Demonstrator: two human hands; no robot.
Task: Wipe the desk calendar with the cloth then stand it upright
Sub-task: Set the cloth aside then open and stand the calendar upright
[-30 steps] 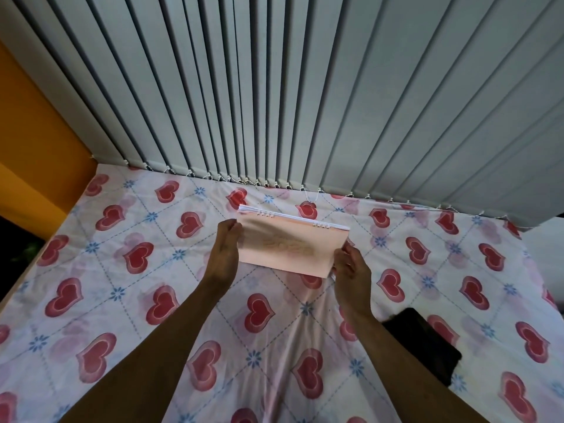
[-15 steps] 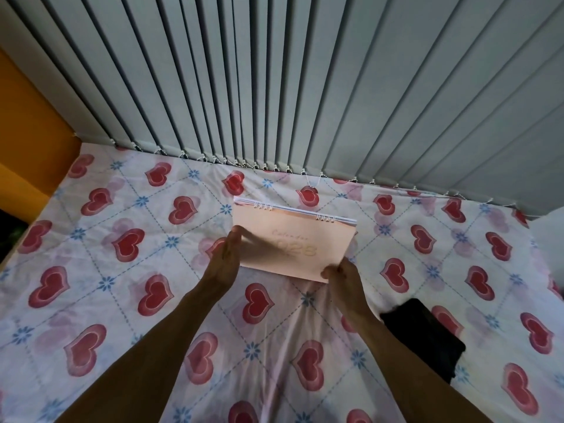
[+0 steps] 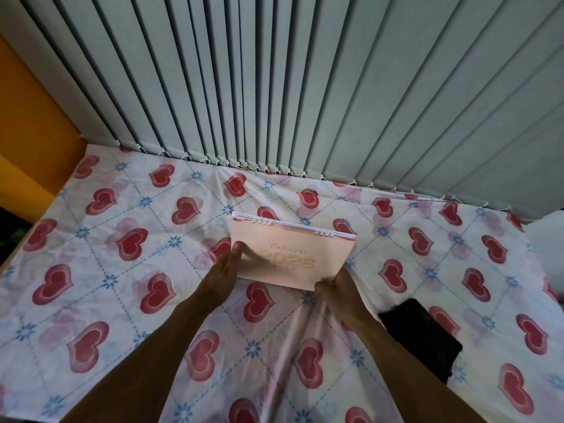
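Desk calendar [image 3: 290, 254], pink cover with a spiral binding along its top edge, stands tilted on the heart-print sheet [image 3: 128, 270], roughly mid-surface and well short of the vertical blinds [image 3: 274, 87] behind it. Surface looks like a bed or a cloth-covered desk; cannot tell which, but the fabric is wrinkled just in front of the calendar. Left hand [image 3: 221, 271] is at the calendar's left edge, fingers extended and lying partly across the cover, thumb side blurred; it appears to steady rather than clamp. Right hand [image 3: 335, 290] is at the calendar's lower right corner, fingers curled under or around that corner; how firmly it grips cannot be told. Black cloth [image 3: 421, 340] lies on the sheet to the right of the calendar and nearer the person, apart from both hands, so the wiping step is judged done and the standing step is in hand. Risks, as judgement: the base sits on soft, creased fabric, so the feet may not seat evenly and the calendar could tip forward or fold flat once the hands let go. If the stand panels are not spread fully, the same collapse is likely. Releasing one hand before the other could twist it off square. Loose pages at the binding may flop over.
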